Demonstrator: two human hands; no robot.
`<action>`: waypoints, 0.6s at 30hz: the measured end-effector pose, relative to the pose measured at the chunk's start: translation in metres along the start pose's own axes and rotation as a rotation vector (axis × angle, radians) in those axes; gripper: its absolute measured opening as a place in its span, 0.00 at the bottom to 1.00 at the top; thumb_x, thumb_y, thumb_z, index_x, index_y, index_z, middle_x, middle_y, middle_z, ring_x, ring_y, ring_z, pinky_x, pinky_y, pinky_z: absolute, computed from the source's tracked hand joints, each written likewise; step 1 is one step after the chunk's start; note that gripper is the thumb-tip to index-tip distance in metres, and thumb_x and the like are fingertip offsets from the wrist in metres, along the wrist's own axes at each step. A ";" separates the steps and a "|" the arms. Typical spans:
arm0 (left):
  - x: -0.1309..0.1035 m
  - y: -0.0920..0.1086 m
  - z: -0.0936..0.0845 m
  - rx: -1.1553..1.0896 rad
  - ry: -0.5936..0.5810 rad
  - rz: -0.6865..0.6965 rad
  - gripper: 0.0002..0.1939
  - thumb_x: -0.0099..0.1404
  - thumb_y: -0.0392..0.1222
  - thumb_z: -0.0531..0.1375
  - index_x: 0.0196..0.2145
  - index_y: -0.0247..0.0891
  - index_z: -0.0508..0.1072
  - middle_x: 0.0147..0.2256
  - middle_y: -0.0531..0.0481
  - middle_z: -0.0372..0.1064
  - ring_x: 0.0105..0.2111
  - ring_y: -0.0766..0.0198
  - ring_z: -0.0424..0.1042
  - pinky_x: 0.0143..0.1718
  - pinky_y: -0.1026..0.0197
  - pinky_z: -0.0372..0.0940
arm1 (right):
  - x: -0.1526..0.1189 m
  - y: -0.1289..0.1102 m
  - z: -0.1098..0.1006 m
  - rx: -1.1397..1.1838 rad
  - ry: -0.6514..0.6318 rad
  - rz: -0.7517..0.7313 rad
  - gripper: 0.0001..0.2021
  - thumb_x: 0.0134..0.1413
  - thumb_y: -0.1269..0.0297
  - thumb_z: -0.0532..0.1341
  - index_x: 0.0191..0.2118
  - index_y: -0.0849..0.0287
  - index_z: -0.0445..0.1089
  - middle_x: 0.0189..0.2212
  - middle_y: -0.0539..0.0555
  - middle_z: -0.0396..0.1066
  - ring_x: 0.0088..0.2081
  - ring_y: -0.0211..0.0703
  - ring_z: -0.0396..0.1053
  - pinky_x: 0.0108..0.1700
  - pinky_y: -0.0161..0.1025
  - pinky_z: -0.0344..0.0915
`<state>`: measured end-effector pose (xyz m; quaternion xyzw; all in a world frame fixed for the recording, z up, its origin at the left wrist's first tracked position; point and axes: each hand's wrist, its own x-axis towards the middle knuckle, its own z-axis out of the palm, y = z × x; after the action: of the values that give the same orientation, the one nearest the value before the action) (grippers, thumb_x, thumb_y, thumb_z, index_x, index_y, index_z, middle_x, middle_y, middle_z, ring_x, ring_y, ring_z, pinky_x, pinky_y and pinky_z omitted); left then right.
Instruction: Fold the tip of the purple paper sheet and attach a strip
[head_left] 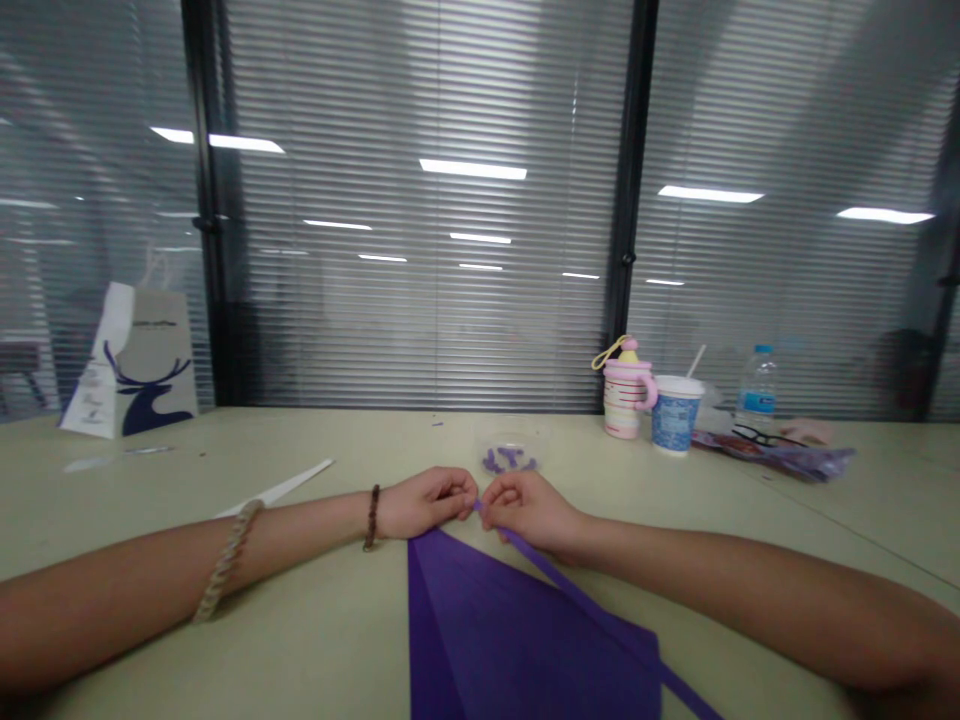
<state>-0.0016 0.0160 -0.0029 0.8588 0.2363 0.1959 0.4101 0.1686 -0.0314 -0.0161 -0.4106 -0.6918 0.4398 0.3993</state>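
Both my hands meet over the table, fingertips pinched close together. A narrow purple strip (570, 588) runs from between them, past my right hand (529, 508), down toward the lower right. My left hand (431, 500) pinches the strip's end, of which a tiny piece shows between the two hands. Right below lies a purple sheet (525, 630), folded or layered along its left side, with its top corner under my left hand. Just beyond my fingers stands a clear shallow container (517, 455) with several small purple pieces in it.
A white pointed strip (296, 482) lies behind my left forearm. Far left stands a paper bag (161, 360) with a deer print. Back right are a pink-handled cup (624, 405), a blue paper cup (675, 415), a water bottle (757, 385) and a purple plastic package (802, 460).
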 end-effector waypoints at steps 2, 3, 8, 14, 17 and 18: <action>0.001 -0.003 0.000 -0.009 0.035 0.001 0.14 0.57 0.46 0.53 0.29 0.30 0.60 0.21 0.55 0.57 0.19 0.77 0.51 0.20 0.73 0.46 | 0.000 -0.001 -0.001 0.027 0.008 -0.023 0.05 0.39 0.72 0.54 0.27 0.66 0.63 0.20 0.51 0.64 0.17 0.28 0.57 0.20 0.28 0.55; 0.001 -0.004 0.000 -0.018 0.043 -0.002 0.14 0.56 0.46 0.53 0.30 0.30 0.60 0.21 0.55 0.58 0.20 0.77 0.53 0.21 0.73 0.48 | 0.000 -0.002 -0.001 0.035 0.012 -0.032 0.04 0.39 0.72 0.54 0.26 0.66 0.63 0.20 0.51 0.64 0.17 0.28 0.57 0.20 0.28 0.54; 0.001 -0.005 -0.001 -0.104 0.062 -0.041 0.14 0.53 0.45 0.57 0.28 0.29 0.63 0.23 0.52 0.62 0.22 0.76 0.58 0.23 0.73 0.52 | -0.001 -0.004 0.000 0.037 0.014 -0.031 0.04 0.38 0.72 0.55 0.26 0.66 0.63 0.20 0.52 0.64 0.17 0.28 0.57 0.20 0.27 0.53; 0.000 -0.006 -0.003 -0.258 0.167 -0.086 0.13 0.49 0.42 0.61 0.29 0.28 0.67 0.28 0.48 0.68 0.28 0.72 0.66 0.31 0.71 0.59 | -0.001 -0.003 -0.001 0.043 0.013 -0.004 0.05 0.37 0.73 0.54 0.26 0.66 0.63 0.19 0.51 0.64 0.17 0.29 0.57 0.19 0.28 0.53; 0.001 -0.006 -0.003 -0.264 0.192 -0.103 0.14 0.48 0.42 0.62 0.30 0.28 0.70 0.29 0.46 0.70 0.28 0.71 0.67 0.31 0.71 0.60 | 0.000 -0.002 -0.003 0.053 -0.008 -0.018 0.05 0.38 0.73 0.54 0.27 0.66 0.64 0.19 0.51 0.64 0.17 0.29 0.57 0.19 0.28 0.53; 0.000 -0.005 -0.003 -0.256 0.196 -0.108 0.14 0.48 0.42 0.62 0.30 0.28 0.71 0.29 0.45 0.70 0.27 0.71 0.67 0.30 0.72 0.60 | 0.000 -0.001 -0.003 0.057 -0.014 -0.022 0.05 0.38 0.72 0.54 0.27 0.66 0.64 0.20 0.51 0.64 0.17 0.29 0.57 0.19 0.28 0.54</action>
<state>-0.0041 0.0209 -0.0055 0.7625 0.2941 0.2851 0.5008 0.1712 -0.0306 -0.0139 -0.3885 -0.6862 0.4577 0.4107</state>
